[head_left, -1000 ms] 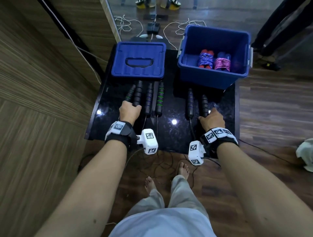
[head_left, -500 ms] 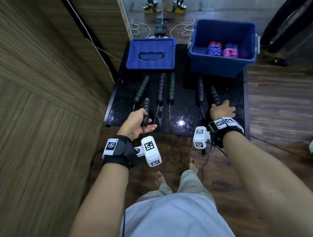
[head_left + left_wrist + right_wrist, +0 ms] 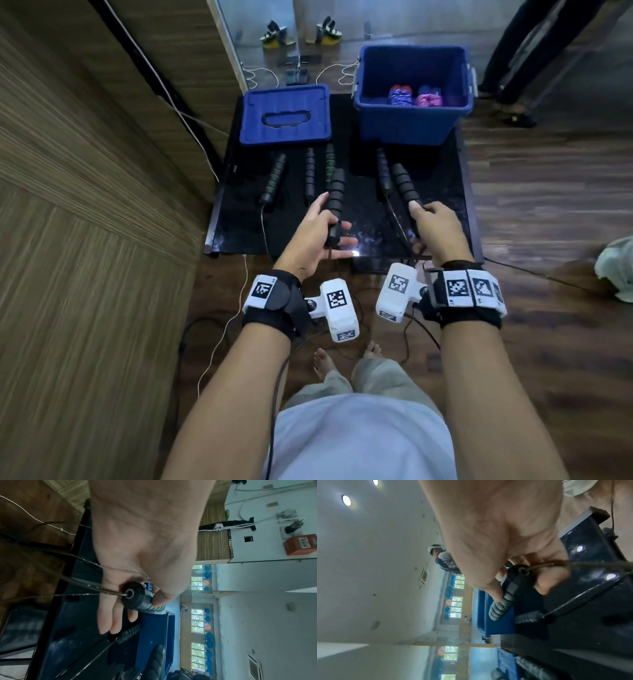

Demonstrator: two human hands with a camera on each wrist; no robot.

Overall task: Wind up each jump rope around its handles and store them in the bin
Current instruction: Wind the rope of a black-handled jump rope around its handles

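My left hand [image 3: 325, 236] pinches the cord end of a black ribbed jump rope handle [image 3: 335, 192] between thumb and forefinger, lifted above the black table [image 3: 239, 222]; its cord [image 3: 82, 595] trails off toward the floor. My right hand [image 3: 433, 229] grips the lower end of another black handle [image 3: 405, 185], also raised. In the right wrist view my fingers curl round this handle [image 3: 510, 588]. Several more handles [image 3: 274, 178] lie in a row on the table. The open blue bin [image 3: 407, 126] at the back right holds two wound ropes [image 3: 400, 96].
The bin's blue lid [image 3: 286, 116] lies flat at the table's back left. A wooden wall runs along the left. Cables [image 3: 219, 342] and rope cords trail on the floor near my bare feet. Another person's legs [image 3: 513, 61] stand at the far right.
My left hand has lifted one handle off the table and carried it toward the middle. My right hand has closed on a handle and raised it too.
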